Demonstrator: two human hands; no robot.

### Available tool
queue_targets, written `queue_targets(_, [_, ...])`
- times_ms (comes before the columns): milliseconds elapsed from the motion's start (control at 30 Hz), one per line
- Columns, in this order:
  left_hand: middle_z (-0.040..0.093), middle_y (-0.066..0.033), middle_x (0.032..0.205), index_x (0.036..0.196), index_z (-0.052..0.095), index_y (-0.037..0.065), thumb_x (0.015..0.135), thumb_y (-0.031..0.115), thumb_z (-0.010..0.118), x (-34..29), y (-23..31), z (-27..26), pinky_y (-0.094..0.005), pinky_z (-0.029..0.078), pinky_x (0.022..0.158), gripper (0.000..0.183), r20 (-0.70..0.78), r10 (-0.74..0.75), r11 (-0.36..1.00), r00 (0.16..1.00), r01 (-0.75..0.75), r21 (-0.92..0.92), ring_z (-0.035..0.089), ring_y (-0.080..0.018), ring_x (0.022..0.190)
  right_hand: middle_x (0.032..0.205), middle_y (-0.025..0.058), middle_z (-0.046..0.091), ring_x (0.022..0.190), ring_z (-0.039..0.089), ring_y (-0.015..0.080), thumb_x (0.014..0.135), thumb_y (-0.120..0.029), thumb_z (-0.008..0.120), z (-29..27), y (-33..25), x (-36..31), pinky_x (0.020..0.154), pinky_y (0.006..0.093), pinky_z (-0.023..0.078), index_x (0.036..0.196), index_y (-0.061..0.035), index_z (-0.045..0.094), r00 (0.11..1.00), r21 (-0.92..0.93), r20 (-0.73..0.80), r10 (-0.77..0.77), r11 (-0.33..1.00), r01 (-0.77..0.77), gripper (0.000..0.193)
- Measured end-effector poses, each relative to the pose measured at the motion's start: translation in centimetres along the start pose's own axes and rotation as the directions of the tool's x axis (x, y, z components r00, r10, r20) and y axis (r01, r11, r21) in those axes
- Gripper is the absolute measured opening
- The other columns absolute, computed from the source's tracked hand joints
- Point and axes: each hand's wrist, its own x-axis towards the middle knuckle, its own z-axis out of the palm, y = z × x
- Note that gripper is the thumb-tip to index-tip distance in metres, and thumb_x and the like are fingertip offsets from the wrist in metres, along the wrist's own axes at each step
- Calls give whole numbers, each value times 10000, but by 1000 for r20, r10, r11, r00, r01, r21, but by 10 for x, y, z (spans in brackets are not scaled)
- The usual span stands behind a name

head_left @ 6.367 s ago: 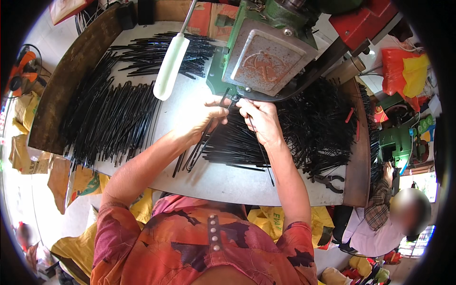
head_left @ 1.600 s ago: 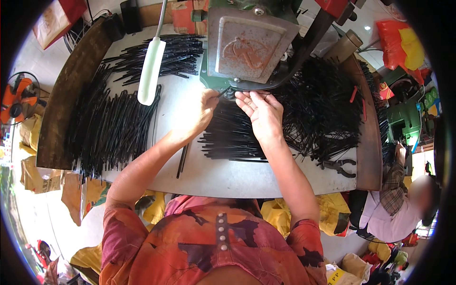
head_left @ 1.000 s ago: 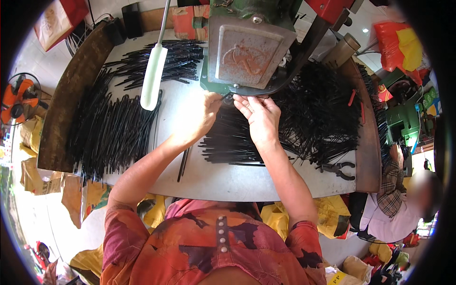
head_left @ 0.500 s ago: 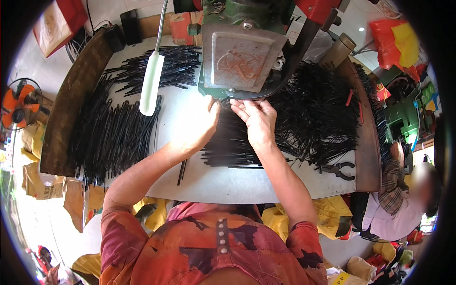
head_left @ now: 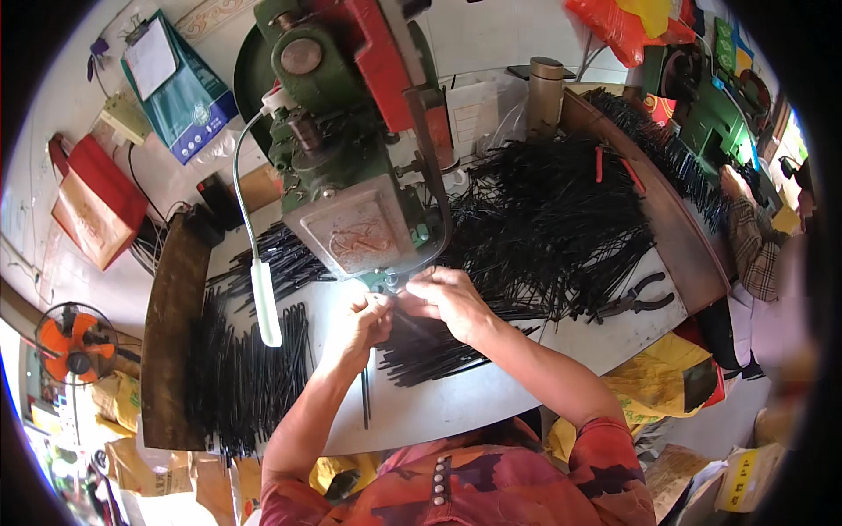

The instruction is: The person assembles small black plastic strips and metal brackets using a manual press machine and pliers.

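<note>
Under the head of a green press-like machine (head_left: 355, 237), both hands meet at its small lower part. My left hand (head_left: 361, 326) is closed in a pinch at the machine's tip; what the fingers hold is too small to make out. Beside it, on the right, my right hand (head_left: 447, 302) has its fingers bent together toward the same spot, hiding whatever is between them. Below the hands lies a bundle of thin black rods (head_left: 430, 355). A couple of loose black rods (head_left: 366, 399) lie just below my left hand.
A large tangled heap of black rods (head_left: 544, 228) covers the right side, with pliers (head_left: 636, 300) near it. Neater black rods (head_left: 250, 377) lie left, beside a lit lamp (head_left: 265, 302). Raised wooden edges (head_left: 175, 342) bound the table. A co-worker's hand (head_left: 733, 184) shows far right.
The view has shifted, showing more of the machine and wall. My left hand's fingers have curled more tightly, and both hands stay close together beneath the machine head.
</note>
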Motion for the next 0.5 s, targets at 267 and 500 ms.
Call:
queue_targets(267, [575, -70, 788, 870, 513, 73, 785, 128, 551, -18, -13, 10, -258, 450, 589, 108, -24, -66, 910, 998, 50, -411, 578, -167, 686, 704, 47, 545, 508, 521, 99, 765, -105, 593, 1, -13, -17, 454, 220, 470, 846, -22, 552, 996, 74, -88, 31, 997, -25, 123])
queue_targets(500, [576, -62, 759, 824, 500, 63, 830, 173, 495, -34, -14, 24, -217, 427, 557, 110, 53, -135, 981, 989, 141, -133, 554, -137, 648, 651, 10, 518, 495, 497, 62, 775, -79, 570, 5, -4, -20, 442, 203, 446, 819, -10, 546, 996, 13, 79, 42, 999, -44, 85])
